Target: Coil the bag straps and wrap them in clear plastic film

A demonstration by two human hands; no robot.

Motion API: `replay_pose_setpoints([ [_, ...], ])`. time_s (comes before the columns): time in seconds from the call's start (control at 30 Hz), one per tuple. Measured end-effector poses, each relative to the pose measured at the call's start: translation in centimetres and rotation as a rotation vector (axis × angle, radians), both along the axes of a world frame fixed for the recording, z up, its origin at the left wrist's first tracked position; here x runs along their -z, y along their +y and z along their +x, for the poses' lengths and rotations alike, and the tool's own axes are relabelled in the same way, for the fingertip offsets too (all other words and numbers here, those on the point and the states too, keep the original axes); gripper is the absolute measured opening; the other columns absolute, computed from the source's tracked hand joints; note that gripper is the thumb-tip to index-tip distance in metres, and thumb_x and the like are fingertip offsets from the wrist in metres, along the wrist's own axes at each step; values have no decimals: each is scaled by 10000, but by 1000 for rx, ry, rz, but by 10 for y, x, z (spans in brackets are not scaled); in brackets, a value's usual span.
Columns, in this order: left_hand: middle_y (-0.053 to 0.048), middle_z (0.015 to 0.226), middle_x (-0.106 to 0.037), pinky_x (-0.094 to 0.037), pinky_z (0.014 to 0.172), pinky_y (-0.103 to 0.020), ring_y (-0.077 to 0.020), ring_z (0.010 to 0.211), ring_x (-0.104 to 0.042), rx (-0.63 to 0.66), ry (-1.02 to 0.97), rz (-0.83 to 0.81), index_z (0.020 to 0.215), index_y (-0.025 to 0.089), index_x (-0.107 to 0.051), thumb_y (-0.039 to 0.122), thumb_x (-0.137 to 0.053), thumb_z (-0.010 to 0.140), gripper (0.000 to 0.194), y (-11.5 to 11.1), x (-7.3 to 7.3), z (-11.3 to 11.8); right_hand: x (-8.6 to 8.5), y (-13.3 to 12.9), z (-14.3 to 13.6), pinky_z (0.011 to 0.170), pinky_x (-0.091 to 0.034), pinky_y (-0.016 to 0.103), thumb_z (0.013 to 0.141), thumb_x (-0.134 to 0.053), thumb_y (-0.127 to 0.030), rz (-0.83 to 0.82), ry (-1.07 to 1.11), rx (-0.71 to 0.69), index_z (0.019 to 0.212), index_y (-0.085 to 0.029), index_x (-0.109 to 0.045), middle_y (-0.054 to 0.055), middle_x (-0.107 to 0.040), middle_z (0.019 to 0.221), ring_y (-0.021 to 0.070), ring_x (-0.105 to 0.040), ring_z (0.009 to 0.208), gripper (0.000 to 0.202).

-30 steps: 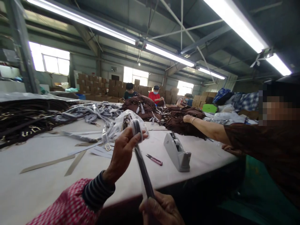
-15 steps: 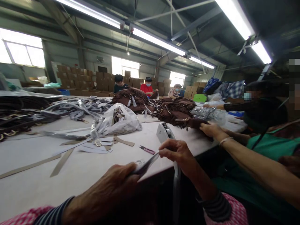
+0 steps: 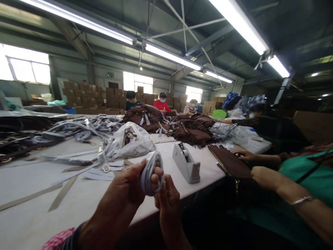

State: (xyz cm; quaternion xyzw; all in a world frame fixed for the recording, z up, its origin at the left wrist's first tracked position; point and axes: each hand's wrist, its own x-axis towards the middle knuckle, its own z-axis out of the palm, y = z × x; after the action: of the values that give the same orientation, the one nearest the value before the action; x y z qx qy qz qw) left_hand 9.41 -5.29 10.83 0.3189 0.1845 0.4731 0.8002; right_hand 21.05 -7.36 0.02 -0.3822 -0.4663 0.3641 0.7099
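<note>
My left hand point(image 3: 118, 199) is wrapped around a coiled strap point(image 3: 147, 177) covered in pale grey film, with some fingers through the middle of the coil. My right hand point(image 3: 168, 199) is closed at the coil's right side, its fingers pinching the strap's wrapped end. Both hands are raised above the table's front edge. Just beyond them, a grey tape dispenser point(image 3: 192, 172) stands on the white table point(image 3: 31, 222).
Behind the coil lies a clear plastic bag point(image 3: 140, 140) of scraps. Wrapped straps point(image 3: 85, 128) and brown fringed bags point(image 3: 192, 135) are heaped farther back. On the right, a co-worker's hands hold a brown pouch point(image 3: 230, 161). Tan strips point(image 3: 63, 192) lie at left.
The strap's loose length is now wound into a coil in my left hand. My right hand has moved down and left to the coil. The co-worker's brown pouch has come nearer the table edge.
</note>
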Motion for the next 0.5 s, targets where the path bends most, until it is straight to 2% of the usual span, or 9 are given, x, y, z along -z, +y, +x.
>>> replay_pose_setpoints([
  [0.07,-174,929,-798,-643,677,-266,-191,721,-756,-80,9,102,1027,54,-772,122,-563,982,224,2,-5,2,1,-5,-4,459,-288,230,926,-641,-662,-64,-36,-75,968,-191,-630,-57,-428,627,90,-356,515,473],
  [0.13,-160,1006,-807,-643,741,-261,-202,812,-776,-148,42,252,1060,84,-766,161,-615,969,192,7,-4,1,4,-11,-4,412,-258,218,946,-611,-655,-125,-40,-268,975,-170,-631,-62,-461,560,75,-351,435,486],
  [0.2,-130,1065,-807,-636,810,-267,-214,887,-783,-194,162,419,1078,124,-755,246,-667,966,188,12,2,-2,8,-16,-1,357,-236,197,960,-594,-632,-179,-7,-474,989,-158,-619,-67,-491,484,69,-353,348,476],
  [0.27,-98,1096,-802,-623,856,-287,-235,954,-782,-268,390,621,1090,166,-737,319,-679,976,199,19,14,-7,13,-20,4,330,-276,174,949,-620,-604,-243,55,-624,1011,-155,-608,-47,-560,489,76,-407,319,454],
  [0.37,-84,1040,-798,-600,846,-298,-243,967,-774,-424,747,1043,1110,191,-695,310,-621,1018,168,29,39,-16,14,-25,13,332,-335,161,926,-648,-595,-299,120,-757,1079,-144,-599,-2,-649,559,86,-470,331,479],
  [0.43,-76,924,-783,-591,767,-285,-225,865,-765,-453,875,1398,1114,191,-669,242,-560,1039,142,35,56,-23,9,-29,22,323,-338,161,937,-620,-607,-329,134,-783,1136,-147,-582,0,-659,566,90,-466,320,503],
  [0.5,-87,926,-767,-586,746,-293,-225,843,-747,-454,940,1715,1187,186,-638,175,-496,1046,200,40,69,-31,-1,-33,32,316,-325,154,967,-584,-599,-398,89,-769,1144,-156,-580,-12,-653,577,82,-452,320,477],
])
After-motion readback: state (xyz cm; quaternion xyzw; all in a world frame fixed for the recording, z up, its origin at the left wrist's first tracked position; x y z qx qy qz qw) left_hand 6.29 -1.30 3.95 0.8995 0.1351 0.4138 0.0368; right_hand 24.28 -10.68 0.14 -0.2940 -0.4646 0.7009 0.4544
